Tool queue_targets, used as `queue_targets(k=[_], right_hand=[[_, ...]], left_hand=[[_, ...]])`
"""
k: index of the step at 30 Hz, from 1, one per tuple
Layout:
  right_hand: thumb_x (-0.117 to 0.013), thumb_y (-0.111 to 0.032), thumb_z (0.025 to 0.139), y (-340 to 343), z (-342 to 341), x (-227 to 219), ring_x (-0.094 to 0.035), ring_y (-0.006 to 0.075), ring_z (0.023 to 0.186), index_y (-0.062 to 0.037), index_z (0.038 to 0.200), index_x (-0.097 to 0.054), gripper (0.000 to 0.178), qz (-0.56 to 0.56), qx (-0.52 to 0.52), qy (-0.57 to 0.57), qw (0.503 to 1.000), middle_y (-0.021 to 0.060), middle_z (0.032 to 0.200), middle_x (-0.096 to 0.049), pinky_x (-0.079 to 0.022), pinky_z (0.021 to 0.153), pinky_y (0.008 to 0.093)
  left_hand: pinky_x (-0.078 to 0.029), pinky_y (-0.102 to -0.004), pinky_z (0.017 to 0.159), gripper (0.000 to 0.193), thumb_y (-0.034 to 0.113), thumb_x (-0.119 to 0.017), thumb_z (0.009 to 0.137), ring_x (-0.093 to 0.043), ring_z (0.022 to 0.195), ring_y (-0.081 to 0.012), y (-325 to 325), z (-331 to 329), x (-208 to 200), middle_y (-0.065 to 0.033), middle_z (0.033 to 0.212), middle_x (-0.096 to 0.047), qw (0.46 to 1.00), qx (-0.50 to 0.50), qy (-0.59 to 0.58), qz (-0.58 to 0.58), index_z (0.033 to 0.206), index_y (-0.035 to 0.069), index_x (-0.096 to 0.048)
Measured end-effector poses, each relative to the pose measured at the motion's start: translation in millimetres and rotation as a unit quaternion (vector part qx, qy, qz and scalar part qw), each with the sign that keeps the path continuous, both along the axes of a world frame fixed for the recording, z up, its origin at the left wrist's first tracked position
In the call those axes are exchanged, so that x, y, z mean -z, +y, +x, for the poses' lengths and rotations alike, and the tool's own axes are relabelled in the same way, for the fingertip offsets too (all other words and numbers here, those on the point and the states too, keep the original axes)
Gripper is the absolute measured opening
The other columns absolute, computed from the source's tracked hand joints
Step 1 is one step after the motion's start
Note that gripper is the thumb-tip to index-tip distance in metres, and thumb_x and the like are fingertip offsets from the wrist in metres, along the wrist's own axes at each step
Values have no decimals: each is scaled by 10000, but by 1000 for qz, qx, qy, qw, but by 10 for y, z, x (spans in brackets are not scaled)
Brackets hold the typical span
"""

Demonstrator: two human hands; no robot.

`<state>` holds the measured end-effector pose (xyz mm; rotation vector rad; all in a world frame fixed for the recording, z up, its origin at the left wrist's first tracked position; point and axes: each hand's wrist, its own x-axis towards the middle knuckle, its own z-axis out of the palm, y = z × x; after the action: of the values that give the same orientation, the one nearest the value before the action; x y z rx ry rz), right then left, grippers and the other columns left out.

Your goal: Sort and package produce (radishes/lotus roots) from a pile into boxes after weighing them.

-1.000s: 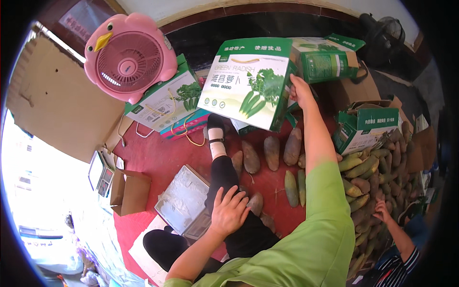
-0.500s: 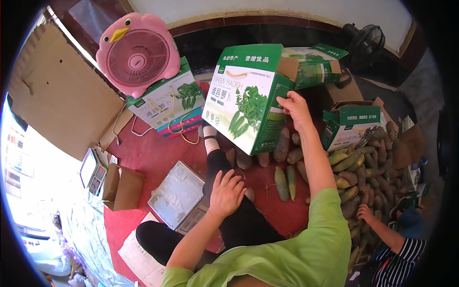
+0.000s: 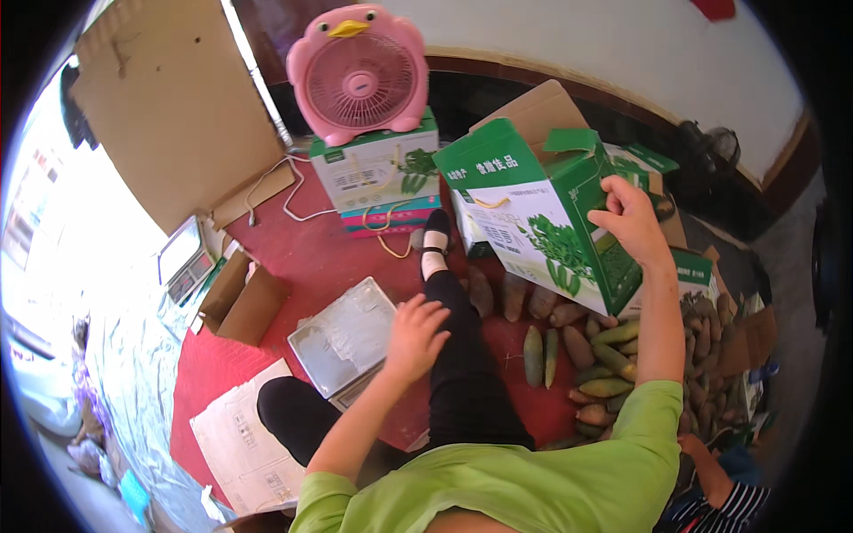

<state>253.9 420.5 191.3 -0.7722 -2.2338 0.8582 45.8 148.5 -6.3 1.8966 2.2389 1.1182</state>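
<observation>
A green and white cardboard box (image 3: 524, 222), printed with leafy radishes, leans tilted at the right with its top flaps standing up. My right hand (image 3: 629, 218) grips its green right side near the top, fingers curled against the panel. What lies inside the box is hidden. My left hand (image 3: 416, 333) is open and empty, fingers apart, between my outstretched leg and the flat scale (image 3: 346, 333) with a worn, film-covered plate. Two green radishes (image 3: 533, 355) lie on the red floor cover below the box, beside several brownish, soil-covered ones (image 3: 514, 298).
A pink bird-shaped fan (image 3: 360, 84) stands on another radish box (image 3: 378, 169). At left are a small open brown carton (image 3: 244, 298), a second scale (image 3: 185, 262) and a large cardboard sheet (image 3: 178, 107). A radish pile (image 3: 702, 355) fills the right, near another person's arm (image 3: 711, 471).
The view has turned left. The box has tilted and its top flaps have come up, with my right hand still on its side. My left hand has lifted off my leg toward the scale.
</observation>
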Motion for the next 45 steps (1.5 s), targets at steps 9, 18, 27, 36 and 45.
queue_targets(k=[9,18,27,36,45], right_hand=[[-692,9,678,-617,-842,-292,-368,58,651,-42,939,-559,297,-16,-148,-4,989,-55,680,-346,-327,597,218],[-687,-8,729,-1224,-1837,195,-439,84,733,-38,963,-566,265,-96,-366,-27,925,-36,745,-470,-374,647,250],[-658,19,739,-1295,-2327,2033,-555,163,795,-2,968,-537,260,-150,-417,-94,891,39,817,-589,-455,735,307],[-475,44,791,-1021,-2242,2455,-557,233,903,-78,1264,-493,489,-368,-203,-237,876,86,1044,-556,-535,702,390],[-605,-184,852,-889,-1974,2246,-573,163,1003,-99,1250,-528,415,-335,-208,-165,904,64,1087,-615,-487,769,313]], left_hand=[[-333,-429,1031,581,50,-711,710,-412,1231,-354,-1073,-1156,-594,-157,1248,-513,943,-299,7,145,1255,54,-510],[-173,-482,1116,1053,148,-841,548,-195,1374,-371,-1939,-1348,-913,-134,1470,-290,885,-443,66,126,1427,69,-268],[-329,-445,988,528,137,-758,627,-539,1045,-307,-2053,-1288,-764,-67,1021,-611,902,-426,33,-65,1133,128,-606],[-459,-410,723,263,61,-693,694,-580,871,-289,-1470,-823,-715,-89,833,-560,939,-260,17,-227,953,99,-663],[-461,-395,719,105,122,-656,739,-573,851,-278,-1431,-850,-517,-75,806,-555,926,-260,87,-260,834,104,-697]])
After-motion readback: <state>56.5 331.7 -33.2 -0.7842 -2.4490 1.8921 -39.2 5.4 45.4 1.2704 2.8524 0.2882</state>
